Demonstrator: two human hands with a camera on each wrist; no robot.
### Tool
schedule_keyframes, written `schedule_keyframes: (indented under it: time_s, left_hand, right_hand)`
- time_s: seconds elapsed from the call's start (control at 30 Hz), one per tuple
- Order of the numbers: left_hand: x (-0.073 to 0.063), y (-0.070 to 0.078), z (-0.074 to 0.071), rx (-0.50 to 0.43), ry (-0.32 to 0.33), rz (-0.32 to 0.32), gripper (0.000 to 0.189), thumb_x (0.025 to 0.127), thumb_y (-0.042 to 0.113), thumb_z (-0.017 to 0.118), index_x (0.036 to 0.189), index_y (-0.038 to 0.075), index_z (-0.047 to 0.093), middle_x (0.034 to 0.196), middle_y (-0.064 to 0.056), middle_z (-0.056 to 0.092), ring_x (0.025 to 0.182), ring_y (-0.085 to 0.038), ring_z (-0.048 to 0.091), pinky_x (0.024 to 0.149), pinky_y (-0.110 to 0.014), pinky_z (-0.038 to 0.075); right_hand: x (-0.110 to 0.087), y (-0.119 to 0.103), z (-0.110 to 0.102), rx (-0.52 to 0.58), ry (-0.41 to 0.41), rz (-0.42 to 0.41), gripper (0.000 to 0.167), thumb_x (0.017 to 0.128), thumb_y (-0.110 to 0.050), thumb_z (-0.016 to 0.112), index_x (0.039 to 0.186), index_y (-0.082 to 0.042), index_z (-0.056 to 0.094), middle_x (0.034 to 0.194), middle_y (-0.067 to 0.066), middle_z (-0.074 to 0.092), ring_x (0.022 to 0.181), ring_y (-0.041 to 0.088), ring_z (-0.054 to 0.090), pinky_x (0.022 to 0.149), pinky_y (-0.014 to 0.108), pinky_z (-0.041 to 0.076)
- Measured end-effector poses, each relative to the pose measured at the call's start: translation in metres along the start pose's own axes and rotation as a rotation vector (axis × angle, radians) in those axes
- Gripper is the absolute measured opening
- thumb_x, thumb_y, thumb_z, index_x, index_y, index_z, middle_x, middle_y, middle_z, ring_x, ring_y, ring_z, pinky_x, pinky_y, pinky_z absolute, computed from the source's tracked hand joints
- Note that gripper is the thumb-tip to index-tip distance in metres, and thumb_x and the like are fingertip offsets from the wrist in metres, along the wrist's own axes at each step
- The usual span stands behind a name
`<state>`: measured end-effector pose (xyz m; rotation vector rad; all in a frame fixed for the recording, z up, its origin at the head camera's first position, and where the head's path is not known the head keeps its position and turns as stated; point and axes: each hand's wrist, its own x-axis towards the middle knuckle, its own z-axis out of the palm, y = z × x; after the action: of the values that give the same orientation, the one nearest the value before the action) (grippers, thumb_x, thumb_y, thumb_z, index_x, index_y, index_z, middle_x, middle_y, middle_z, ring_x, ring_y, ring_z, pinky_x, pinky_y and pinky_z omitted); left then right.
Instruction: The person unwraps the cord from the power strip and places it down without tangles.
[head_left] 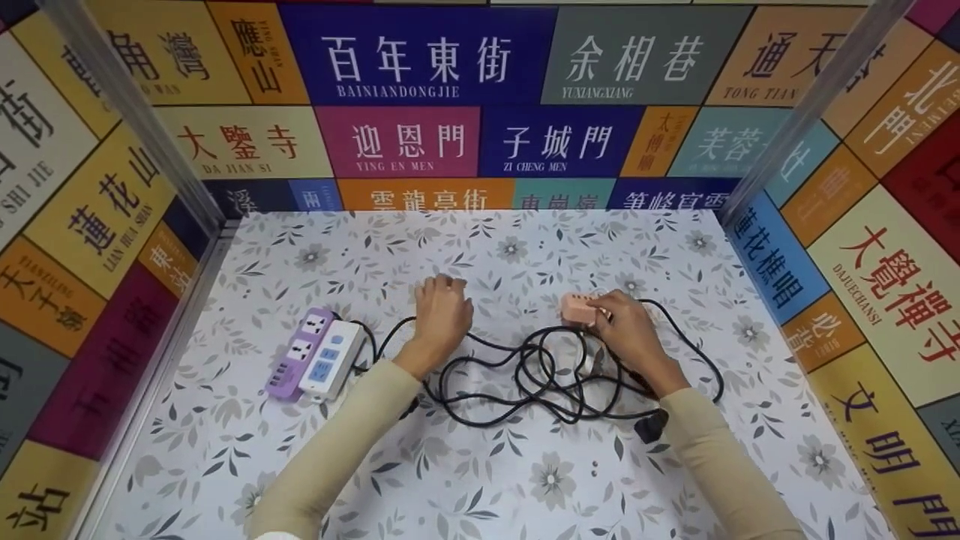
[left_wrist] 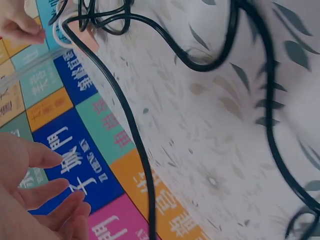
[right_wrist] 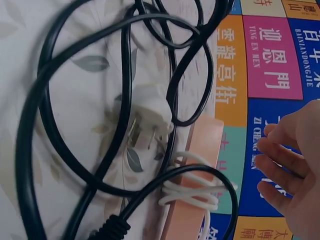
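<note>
My left hand (head_left: 444,321) hovers over the table, left of a tangled black cable (head_left: 480,424). In the left wrist view its fingers are loosely bent and nothing lies between them. My right hand (head_left: 630,330) is beside a pink power strip (head_left: 577,310). The right wrist view shows that hand (right_wrist: 295,165) with relaxed fingers, apart from the strip. A thin white cord (right_wrist: 187,192) is wound round the pink strip, and a white plug (right_wrist: 150,112) lies near it among the black loops. To the left, a purple power strip (head_left: 298,369) lies against a white power strip (head_left: 336,360).
A black plug (head_left: 651,426) lies below my right wrist. The black cable spreads across the middle and right of the flower-patterned table (head_left: 480,487). Panels with Chinese lettering (head_left: 412,67) stand behind and on both sides.
</note>
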<state>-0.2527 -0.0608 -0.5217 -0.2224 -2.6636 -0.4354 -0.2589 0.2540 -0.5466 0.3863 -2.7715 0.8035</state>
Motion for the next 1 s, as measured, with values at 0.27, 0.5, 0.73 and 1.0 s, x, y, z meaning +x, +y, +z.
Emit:
schedule_keyframes:
  time_s: [0.27, 0.5, 0.73, 1.0]
  left_hand:
    - [0.025, 0.036, 0.029, -0.077, -0.192, 0.016, 0.029, 0.091, 0.024, 0.07, 0.112, 0.005, 0.071, 0.109, -0.017, 0.069, 0.103, -0.036, 0.062, 0.086, -0.048, 0.049]
    - [0.041, 0.063, 0.055, -0.116, -0.332, 0.073, 0.037, 0.093, 0.027, 0.07, 0.121, 0.002, 0.068, 0.114, -0.018, 0.067, 0.106, -0.035, 0.064, 0.093, -0.047, 0.053]
    - [0.054, 0.087, 0.075, -0.248, -0.501, 0.033, 0.047, 0.097, 0.025, 0.066, 0.137, 0.002, 0.056, 0.133, -0.018, 0.058, 0.122, -0.03, 0.059, 0.103, -0.039, 0.053]
    - [0.06, 0.108, 0.094, -0.357, -0.613, 0.007, 0.059, 0.102, 0.024, 0.058, 0.155, 0.011, 0.035, 0.158, -0.012, 0.037, 0.143, -0.024, 0.044, 0.118, -0.035, 0.04]
  right_hand:
    - [0.012, 0.024, -0.015, 0.004, -0.016, 0.064, 0.026, 0.098, -0.004, 0.058, 0.12, 0.001, 0.07, 0.114, 0.021, 0.064, 0.104, 0.039, 0.063, 0.085, 0.052, 0.056]
    - [0.012, 0.02, -0.012, 0.009, 0.0, 0.019, 0.021, 0.095, -0.003, 0.061, 0.111, 0.001, 0.074, 0.103, 0.018, 0.067, 0.091, 0.034, 0.066, 0.076, 0.048, 0.057]
    - [0.003, 0.002, 0.002, -0.061, -0.038, 0.007, 0.018, 0.093, -0.005, 0.061, 0.103, -0.001, 0.076, 0.094, 0.015, 0.072, 0.076, 0.026, 0.066, 0.064, 0.041, 0.055]
    - [-0.011, -0.012, 0.022, 0.029, -0.129, 0.177, 0.02, 0.093, 0.0, 0.054, 0.1, 0.007, 0.07, 0.092, 0.023, 0.072, 0.079, 0.032, 0.067, 0.069, 0.045, 0.055]
